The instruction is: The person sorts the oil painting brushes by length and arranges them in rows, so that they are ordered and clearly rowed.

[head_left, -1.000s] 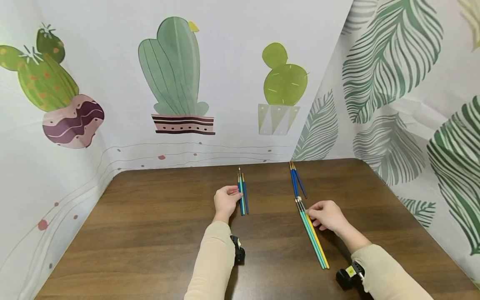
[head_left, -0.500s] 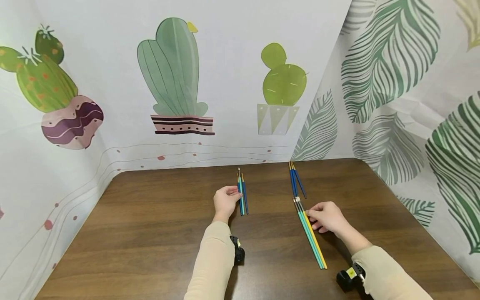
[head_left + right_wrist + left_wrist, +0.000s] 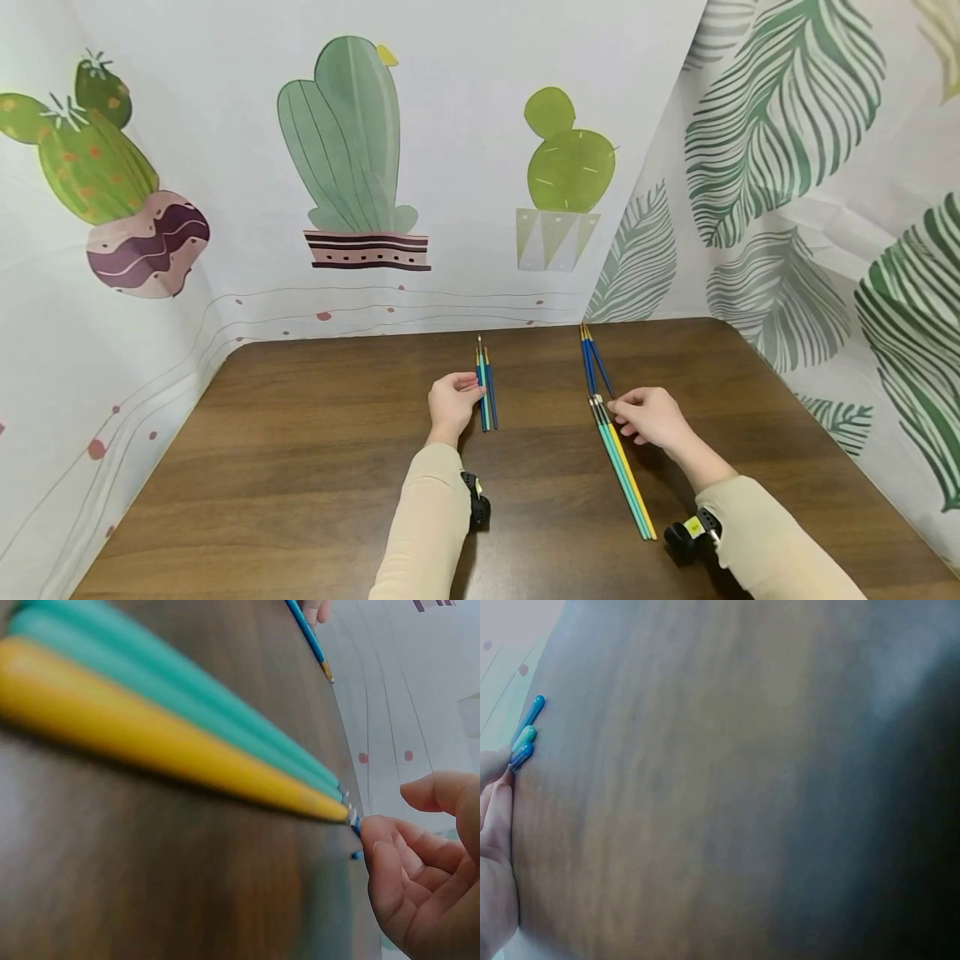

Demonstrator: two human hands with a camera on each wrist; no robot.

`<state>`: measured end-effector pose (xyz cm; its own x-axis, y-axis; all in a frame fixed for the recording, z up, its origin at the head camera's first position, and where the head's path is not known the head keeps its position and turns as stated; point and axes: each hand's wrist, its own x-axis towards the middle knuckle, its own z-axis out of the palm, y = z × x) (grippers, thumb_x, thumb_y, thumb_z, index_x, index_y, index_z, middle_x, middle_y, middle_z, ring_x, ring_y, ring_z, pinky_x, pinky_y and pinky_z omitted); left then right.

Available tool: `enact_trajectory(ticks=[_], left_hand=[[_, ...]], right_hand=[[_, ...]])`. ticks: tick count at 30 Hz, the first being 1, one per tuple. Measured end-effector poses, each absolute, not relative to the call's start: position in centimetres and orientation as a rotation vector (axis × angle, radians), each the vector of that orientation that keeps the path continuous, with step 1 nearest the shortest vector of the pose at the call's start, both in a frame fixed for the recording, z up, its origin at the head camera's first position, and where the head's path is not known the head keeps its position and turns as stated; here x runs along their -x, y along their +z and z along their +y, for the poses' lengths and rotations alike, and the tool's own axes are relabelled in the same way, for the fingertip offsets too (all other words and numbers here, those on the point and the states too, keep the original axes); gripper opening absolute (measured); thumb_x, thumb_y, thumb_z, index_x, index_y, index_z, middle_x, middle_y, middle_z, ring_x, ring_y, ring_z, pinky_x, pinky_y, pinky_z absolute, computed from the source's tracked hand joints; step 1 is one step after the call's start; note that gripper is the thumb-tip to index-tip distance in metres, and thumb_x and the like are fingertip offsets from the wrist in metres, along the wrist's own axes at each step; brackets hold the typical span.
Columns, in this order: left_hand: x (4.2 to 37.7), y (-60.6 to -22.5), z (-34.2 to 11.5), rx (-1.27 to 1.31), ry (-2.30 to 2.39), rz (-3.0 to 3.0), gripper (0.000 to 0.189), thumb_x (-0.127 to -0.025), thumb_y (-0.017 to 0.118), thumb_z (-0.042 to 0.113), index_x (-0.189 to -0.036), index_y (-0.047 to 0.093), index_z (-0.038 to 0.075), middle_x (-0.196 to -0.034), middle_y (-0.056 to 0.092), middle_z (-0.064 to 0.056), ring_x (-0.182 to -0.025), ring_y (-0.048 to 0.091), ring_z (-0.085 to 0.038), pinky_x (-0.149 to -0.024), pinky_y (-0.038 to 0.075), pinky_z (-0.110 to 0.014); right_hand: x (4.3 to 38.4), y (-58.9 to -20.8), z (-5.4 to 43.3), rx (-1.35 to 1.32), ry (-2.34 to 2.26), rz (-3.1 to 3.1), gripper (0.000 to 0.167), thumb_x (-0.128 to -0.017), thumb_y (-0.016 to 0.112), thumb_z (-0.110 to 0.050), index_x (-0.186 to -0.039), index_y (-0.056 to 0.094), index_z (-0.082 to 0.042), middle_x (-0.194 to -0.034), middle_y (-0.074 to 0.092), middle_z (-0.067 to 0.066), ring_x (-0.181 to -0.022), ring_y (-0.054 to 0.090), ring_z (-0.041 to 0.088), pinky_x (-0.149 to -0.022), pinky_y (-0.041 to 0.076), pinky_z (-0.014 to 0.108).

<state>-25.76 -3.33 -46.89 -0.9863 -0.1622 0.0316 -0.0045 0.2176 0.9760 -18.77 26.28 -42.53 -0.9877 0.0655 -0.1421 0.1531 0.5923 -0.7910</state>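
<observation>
In the head view my left hand (image 3: 452, 405) pinches at a small row of paintbrushes (image 3: 491, 397), two blue and one turquoise, lying near the table's back. Their rounded handle ends (image 3: 529, 733) poke out past the fingers in the left wrist view. My right hand (image 3: 654, 415) holds nothing, its thumb apart from its fingers in the right wrist view. It hovers beside the bristle end of a yellow paintbrush (image 3: 633, 482), which lies against two turquoise paintbrushes (image 3: 621, 475). Just beyond the fingertips are several blue paintbrushes (image 3: 590, 367), one splayed to the right.
The brown wooden table (image 3: 300, 467) ends at a white backdrop cloth (image 3: 465, 167) printed with cacti and leaves. The blue brushes' tips reach the back edge. Each wrist wears a small black camera (image 3: 477, 502).
My right hand has let go of the yellow paintbrush and moved slightly up and away, towards the blue brush's end. The yellow and turquoise brushes have shifted only slightly. The left hand stays put.
</observation>
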Motion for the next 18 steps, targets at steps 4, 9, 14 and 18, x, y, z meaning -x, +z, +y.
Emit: enact_trajectory(ticks=[4, 9, 14, 18], left_hand=[[25.8, -47.0, -3.4, -0.169, -1.892, -2.354, 0.023, -0.078, 0.073, 0.001, -0.101, 0.069, -0.004, -0.098, 0.071, -0.019, -0.091, 0.07, -0.026, -0.081, 0.058, -0.032], [25.8, -46.8, -3.4, -0.174, -1.896, -2.363, 0.024, -0.079, 0.074, 0.002, -0.102, 0.069, -0.004, -0.099, 0.072, -0.018, -0.092, 0.07, -0.026, -0.081, 0.058, -0.031], [25.7, -46.6, -3.4, -0.176, -1.892, -2.368, 0.024, -0.079, 0.073, 0.002, -0.102, 0.069, -0.003, -0.099, 0.072, -0.018, -0.093, 0.07, -0.026, -0.082, 0.057, -0.032], [25.7, -46.6, -3.4, -0.179, -1.881, -2.371, 0.025, -0.079, 0.073, 0.002, -0.103, 0.069, -0.003, -0.099, 0.072, -0.018, -0.093, 0.07, -0.026, -0.082, 0.057, -0.032]], right_hand=[[19.7, -42.4, 25.4, -0.138, -1.386, 2.716, 0.033, -0.089, 0.062, -0.023, -0.102, 0.064, 0.007, -0.08, 0.068, 0.01, -0.063, 0.064, 0.013, -0.052, 0.056, 0.03], [20.8, -42.1, 23.9, -0.087, -1.425, 2.69, 0.031, -0.09, 0.061, -0.022, -0.1, 0.065, 0.008, -0.078, 0.068, 0.013, -0.062, 0.063, 0.013, -0.052, 0.055, 0.028], [21.9, -41.8, 22.1, -0.03, -1.455, 2.697, 0.03, -0.089, 0.062, -0.021, -0.099, 0.065, 0.007, -0.081, 0.069, 0.018, -0.061, 0.063, 0.012, -0.051, 0.055, 0.027], [22.9, -41.8, 20.7, -0.012, -1.466, 2.69, 0.03, -0.089, 0.062, -0.021, -0.099, 0.066, 0.007, -0.085, 0.069, 0.021, -0.062, 0.064, 0.012, -0.053, 0.056, 0.027]])
